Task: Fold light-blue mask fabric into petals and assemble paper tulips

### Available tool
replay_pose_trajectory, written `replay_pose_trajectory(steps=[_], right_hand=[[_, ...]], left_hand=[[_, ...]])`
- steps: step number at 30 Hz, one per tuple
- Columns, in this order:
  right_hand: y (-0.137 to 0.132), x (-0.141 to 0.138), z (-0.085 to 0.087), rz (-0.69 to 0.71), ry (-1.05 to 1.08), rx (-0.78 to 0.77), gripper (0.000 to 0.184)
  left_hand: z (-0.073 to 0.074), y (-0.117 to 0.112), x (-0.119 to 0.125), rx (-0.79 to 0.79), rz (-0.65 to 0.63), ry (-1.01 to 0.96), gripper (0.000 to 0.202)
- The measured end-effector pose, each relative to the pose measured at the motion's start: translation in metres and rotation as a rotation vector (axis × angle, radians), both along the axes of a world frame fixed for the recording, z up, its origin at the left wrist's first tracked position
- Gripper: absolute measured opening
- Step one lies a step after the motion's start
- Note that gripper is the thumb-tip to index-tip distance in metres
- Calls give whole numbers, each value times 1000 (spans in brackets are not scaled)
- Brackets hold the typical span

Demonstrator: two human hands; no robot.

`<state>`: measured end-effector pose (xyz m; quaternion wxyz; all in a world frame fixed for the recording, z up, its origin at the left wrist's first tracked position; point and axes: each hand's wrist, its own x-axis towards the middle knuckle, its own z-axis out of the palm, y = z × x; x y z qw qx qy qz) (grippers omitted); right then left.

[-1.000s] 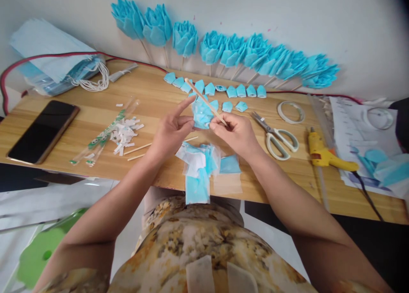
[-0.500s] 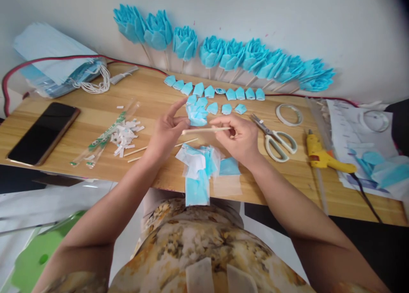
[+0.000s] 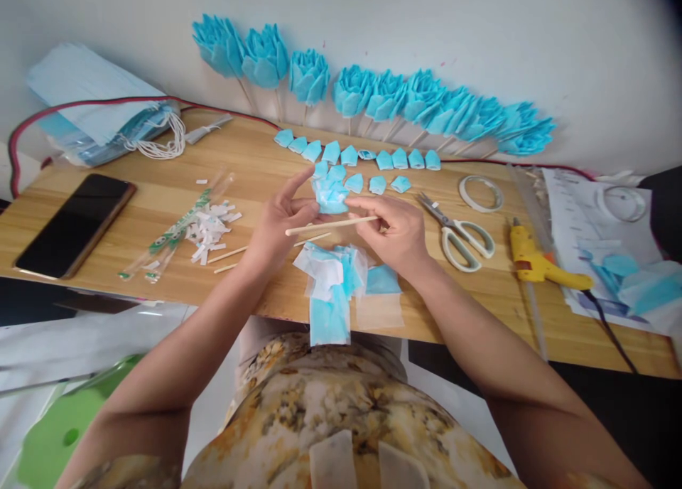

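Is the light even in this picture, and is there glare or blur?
In the head view, light is soft and fairly even, though the upper right corner goes black; the phone shows little glare; the held stick looks fairly crisp, the white paper at right softer.

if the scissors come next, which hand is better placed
Probably the right hand: it is nearer the scissors, though it holds a stick. The left hand, gripping the blue piece, is farther.
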<state>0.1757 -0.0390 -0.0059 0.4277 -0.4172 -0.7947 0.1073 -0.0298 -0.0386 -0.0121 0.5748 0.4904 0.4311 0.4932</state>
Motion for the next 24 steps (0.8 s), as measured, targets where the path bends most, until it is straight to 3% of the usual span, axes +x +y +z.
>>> replay_pose_trajectory(steps=[9, 19, 24], right_hand=[[-1, 0, 4, -69, 224, -203, 13], [-2, -5, 3, -7, 228, -289, 10], [1, -3, 2, 14, 253, -336, 12]], left_hand=[[1, -1, 0, 48, 9, 35, 66], [-1, 0, 4, 72, -14, 41, 68], [-9, 2, 2, 77, -97, -85, 71]])
